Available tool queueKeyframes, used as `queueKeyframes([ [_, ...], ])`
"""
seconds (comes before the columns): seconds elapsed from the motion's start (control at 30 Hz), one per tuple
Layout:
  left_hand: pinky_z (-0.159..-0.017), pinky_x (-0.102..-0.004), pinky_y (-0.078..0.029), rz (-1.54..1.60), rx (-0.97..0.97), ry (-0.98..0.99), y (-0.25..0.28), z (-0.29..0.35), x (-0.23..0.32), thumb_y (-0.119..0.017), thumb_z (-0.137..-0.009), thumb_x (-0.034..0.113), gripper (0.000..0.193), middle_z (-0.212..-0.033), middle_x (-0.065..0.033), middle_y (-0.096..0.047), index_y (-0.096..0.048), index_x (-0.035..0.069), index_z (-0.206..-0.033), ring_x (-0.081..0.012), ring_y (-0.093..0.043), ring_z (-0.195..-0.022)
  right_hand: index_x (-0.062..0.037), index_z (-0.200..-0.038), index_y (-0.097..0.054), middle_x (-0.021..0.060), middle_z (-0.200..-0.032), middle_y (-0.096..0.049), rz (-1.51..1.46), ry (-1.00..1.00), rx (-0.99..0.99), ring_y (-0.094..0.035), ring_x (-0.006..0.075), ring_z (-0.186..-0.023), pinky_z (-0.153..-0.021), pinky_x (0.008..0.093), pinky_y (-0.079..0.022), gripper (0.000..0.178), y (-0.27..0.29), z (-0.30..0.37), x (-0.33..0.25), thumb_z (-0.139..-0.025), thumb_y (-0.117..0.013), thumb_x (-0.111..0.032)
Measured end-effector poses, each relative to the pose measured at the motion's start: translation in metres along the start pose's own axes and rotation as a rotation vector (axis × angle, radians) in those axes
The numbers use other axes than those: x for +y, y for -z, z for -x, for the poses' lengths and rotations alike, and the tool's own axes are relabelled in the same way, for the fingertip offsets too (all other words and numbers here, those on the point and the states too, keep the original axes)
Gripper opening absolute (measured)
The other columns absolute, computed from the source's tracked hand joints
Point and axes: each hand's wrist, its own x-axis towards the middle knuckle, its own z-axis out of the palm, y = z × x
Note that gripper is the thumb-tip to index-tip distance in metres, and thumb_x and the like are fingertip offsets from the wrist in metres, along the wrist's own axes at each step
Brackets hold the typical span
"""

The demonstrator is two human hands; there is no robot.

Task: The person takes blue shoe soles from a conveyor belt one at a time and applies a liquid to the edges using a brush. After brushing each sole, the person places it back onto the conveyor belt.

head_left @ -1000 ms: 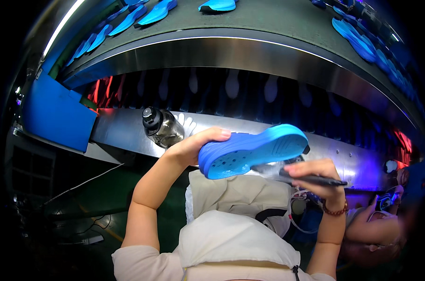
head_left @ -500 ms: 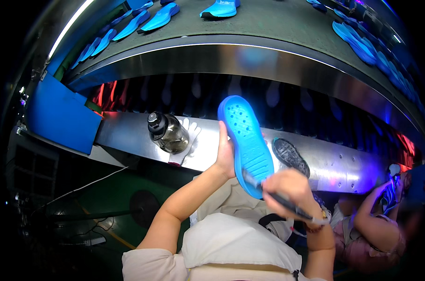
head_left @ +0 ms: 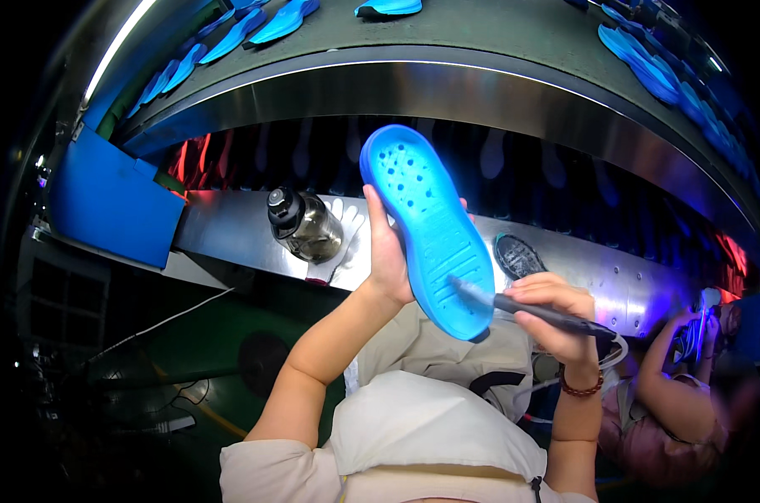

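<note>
A bright blue shoe sole point(head_left: 426, 214) is tilted up in front of me, its hollow side with round holes and ridges facing me. My left hand point(head_left: 388, 260) is closed around its left edge, with fingertips showing at the far side. In my right hand point(head_left: 556, 310) is a dark-handled brush point(head_left: 552, 314) with a thin pale tube at its back end. The brush's light tip, slightly blurred, lies over the ridges at the sole's near end; whether it touches, I cannot tell.
On the metal ledge point(head_left: 237, 230) are a dark-capped bottle point(head_left: 304, 226), a white glove point(head_left: 346, 235) and a dark sole-shaped piece point(head_left: 518, 256). Several blue soles point(head_left: 283, 23) lie on the green conveyor belt point(head_left: 480, 29) beyond. A co-worker point(head_left: 673, 394) sits at the right.
The sole and my left hand have moved up and slightly left. My right hand has shifted up and right, and the brush now lies flatter, its tip farther from the sole's near end.
</note>
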Motion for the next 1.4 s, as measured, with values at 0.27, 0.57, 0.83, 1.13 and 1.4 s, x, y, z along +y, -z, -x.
queueKeyframes([
  [0.27,-0.089,-0.0512,-0.041,0.034,-0.064,0.021,-0.021,-0.004,0.015,-0.026,-0.078,0.072,0.083,-0.116,-0.0180,-0.050,-0.038,0.006,-0.126,-0.0331,-0.051,-0.105,0.0043,-0.089,-0.061,0.0214,-0.097,-0.061,-0.587,-0.166,-0.001,-0.057,0.0287,-0.097,-0.089,0.0377,-0.043,0.022,-0.004,0.013,0.009,-0.067,-0.061,0.008],
  [0.57,-0.090,-0.0381,-0.043,-0.033,-0.167,-0.018,-0.025,0.016,-0.017,-0.034,-0.090,0.036,0.053,-0.114,-0.0182,-0.053,-0.037,-0.004,-0.125,-0.0276,-0.055,-0.102,0.0062,-0.093,-0.059,0.0212,-0.096,-0.062,-0.400,-0.074,0.093,-0.061,0.0243,-0.091,-0.085,0.0327,-0.046,0.019,-0.028,0.009,-0.015,-0.074,-0.058,0.007],
  [0.83,-0.087,-0.0379,-0.045,0.020,-0.155,-0.046,-0.030,0.008,-0.009,-0.038,-0.089,0.034,0.051,-0.111,-0.0178,-0.055,-0.040,-0.003,-0.122,-0.0261,-0.057,-0.097,0.0049,-0.086,-0.062,0.0214,-0.088,-0.064,-0.531,-0.009,0.041,-0.063,0.0284,-0.089,-0.081,0.0350,-0.048,0.019,-0.020,-0.002,-0.019,-0.067,-0.063,0.006],
  [1.13,-0.092,-0.0481,-0.041,0.085,-0.199,0.034,-0.028,0.001,0.009,-0.035,-0.088,0.040,0.058,-0.120,-0.0235,-0.049,-0.041,-0.005,-0.124,-0.0367,-0.053,-0.104,0.0032,-0.085,-0.063,0.0166,-0.087,-0.065,-0.110,0.064,-0.063,-0.064,0.0254,-0.083,-0.076,0.0318,-0.050,0.019,-0.005,-0.025,-0.030,-0.067,-0.066,0.002],
  [1.4,-0.087,-0.0400,-0.045,-0.207,-0.097,0.496,-0.032,-0.001,0.026,-0.044,-0.086,0.032,0.050,-0.112,-0.0223,-0.054,-0.046,-0.006,-0.119,-0.0306,-0.058,-0.097,-0.0014,-0.087,-0.064,0.0140,-0.089,-0.065,0.010,0.065,-0.264,-0.065,0.0243,-0.083,-0.072,0.0302,-0.052,0.018,0.010,-0.024,-0.041,-0.069,-0.069,-0.003],
])
